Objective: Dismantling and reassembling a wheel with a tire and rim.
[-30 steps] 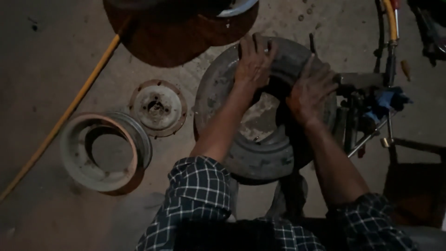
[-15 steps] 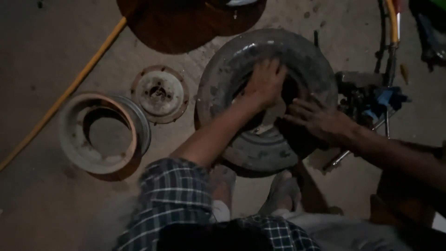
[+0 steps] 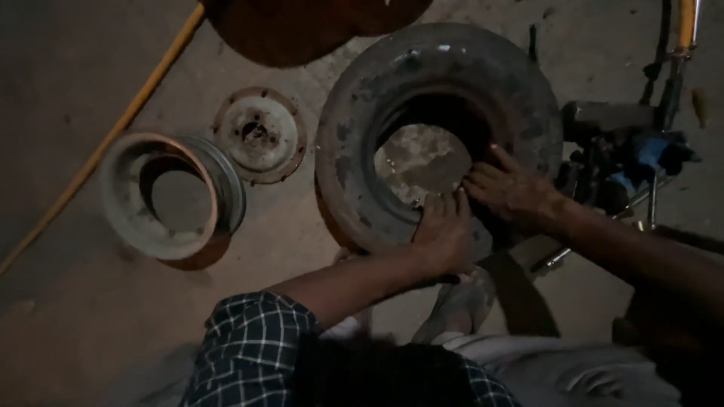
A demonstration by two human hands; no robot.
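A dusty black tyre (image 3: 362, 143) lies flat on the concrete floor, its centre hole showing bare ground. My left hand (image 3: 443, 234) presses on the tyre's near inner edge, fingers spread over the bead. My right hand (image 3: 507, 192) rests just to the right of it on the same inner edge, fingers pointing left into the hole. Neither hand holds a separate object. My feet sit just below the tyre.
A grey metal rim half (image 3: 170, 194) lies on the floor at left, with a round wheel disc (image 3: 258, 134) beside it. A yellow hose (image 3: 113, 136) runs diagonally at left. Tools with a blue part (image 3: 641, 162) lie to the right of the tyre. A dark round shape (image 3: 317, 26) is at the top.
Both hands have moved from the tyre's far and right side to its near inner edge, close together. The view has shifted closer.
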